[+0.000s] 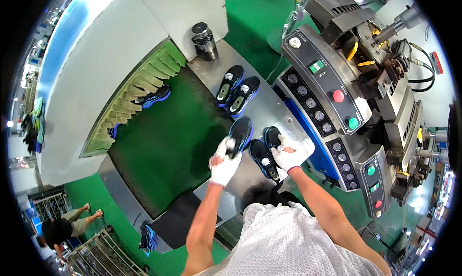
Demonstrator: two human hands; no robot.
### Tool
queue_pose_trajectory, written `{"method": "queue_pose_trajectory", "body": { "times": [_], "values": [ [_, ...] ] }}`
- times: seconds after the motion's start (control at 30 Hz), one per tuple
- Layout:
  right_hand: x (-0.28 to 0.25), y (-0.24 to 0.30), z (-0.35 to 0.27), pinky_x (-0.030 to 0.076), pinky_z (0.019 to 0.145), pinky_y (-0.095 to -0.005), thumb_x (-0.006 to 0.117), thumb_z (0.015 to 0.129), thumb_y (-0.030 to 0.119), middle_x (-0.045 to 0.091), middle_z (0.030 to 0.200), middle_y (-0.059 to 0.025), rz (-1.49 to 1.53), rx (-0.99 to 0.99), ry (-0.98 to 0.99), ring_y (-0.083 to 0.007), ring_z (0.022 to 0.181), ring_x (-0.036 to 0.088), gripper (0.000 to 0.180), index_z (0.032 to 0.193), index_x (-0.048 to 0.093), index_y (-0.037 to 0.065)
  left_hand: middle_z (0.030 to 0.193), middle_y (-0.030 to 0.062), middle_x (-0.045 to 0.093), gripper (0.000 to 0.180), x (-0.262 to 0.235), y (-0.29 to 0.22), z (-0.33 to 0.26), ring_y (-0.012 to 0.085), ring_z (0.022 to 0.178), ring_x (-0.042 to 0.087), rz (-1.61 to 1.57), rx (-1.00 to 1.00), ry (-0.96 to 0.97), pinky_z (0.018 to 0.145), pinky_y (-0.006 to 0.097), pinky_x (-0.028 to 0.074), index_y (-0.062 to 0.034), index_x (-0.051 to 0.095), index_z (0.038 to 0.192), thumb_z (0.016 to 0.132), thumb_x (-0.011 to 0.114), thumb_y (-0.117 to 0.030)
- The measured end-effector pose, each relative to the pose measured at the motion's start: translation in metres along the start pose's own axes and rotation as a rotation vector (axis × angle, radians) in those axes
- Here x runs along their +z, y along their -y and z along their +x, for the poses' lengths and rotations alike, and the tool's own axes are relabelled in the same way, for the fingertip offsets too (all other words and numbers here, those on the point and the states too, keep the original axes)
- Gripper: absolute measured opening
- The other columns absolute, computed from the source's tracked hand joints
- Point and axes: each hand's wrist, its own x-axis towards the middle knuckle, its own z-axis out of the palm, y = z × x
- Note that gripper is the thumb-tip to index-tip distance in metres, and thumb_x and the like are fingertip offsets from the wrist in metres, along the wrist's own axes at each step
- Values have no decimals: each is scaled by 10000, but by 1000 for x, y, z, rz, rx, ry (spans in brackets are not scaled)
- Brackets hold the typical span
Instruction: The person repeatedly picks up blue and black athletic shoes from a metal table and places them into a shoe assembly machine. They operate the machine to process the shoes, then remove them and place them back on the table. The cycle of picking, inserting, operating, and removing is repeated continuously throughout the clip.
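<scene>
My left hand [225,164], in a white glove with bare fingertips, grips a black shoe [241,131] with a blue-purple sole by its near end. This shoe is at the right edge of the green conveyor belt [163,131]. My right hand [290,153], gloved the same way, has its fingers curled on another black shoe [272,135] over the metal shelf. The hand hides part of that shoe. Close beside it lies a further black shoe [262,156]. Beyond my hands, a pair of black shoes [237,90] with blue soles rests on the shelf.
On the right stands a pressing machine [327,88] with gauges and coloured buttons. A steel flask [204,41] is at the shelf's far end. Shoes show under the green strip curtain [139,95] of the white housing. A person [60,230] is near a rack at lower left.
</scene>
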Motion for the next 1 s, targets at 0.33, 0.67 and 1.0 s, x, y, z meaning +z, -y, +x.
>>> {"method": "queue_pose_trajectory", "body": {
  "times": [0.33, 0.67, 1.0],
  "values": [
    [3, 2, -5, 490, 1003, -459, 671, 898, 389, 727, 1130, -184, -41, 79, 8, -385, 1061, 697, 746, 1532, 404, 100, 1266, 255, 659, 779, 130, -31, 159, 423, 1151, 653, 442, 173, 345, 981, 542, 498, -112, 412, 1496, 852, 742, -400],
    [-18, -16, 3, 509, 1009, -458, 712, 813, 478, 698, 1201, -269, 74, 156, 142, -404, 1131, 680, 882, 1511, 427, 20, 1382, 220, 552, 791, 103, -23, -52, 385, 1302, 547, -79, -117, 182, 1080, 486, 454, -13, 457, 1443, 800, 808, -311],
    [17, -28, -19, 567, 915, -443, 712, 822, 468, 736, 1112, -259, 42, -10, 126, -391, 1029, 729, 787, 1398, 518, -32, 1578, 271, 346, 980, 151, -33, -114, 446, 1436, 408, 92, -459, -115, 1184, 463, 374, -45, 299, 1575, 747, 799, -201]
  ]
}}
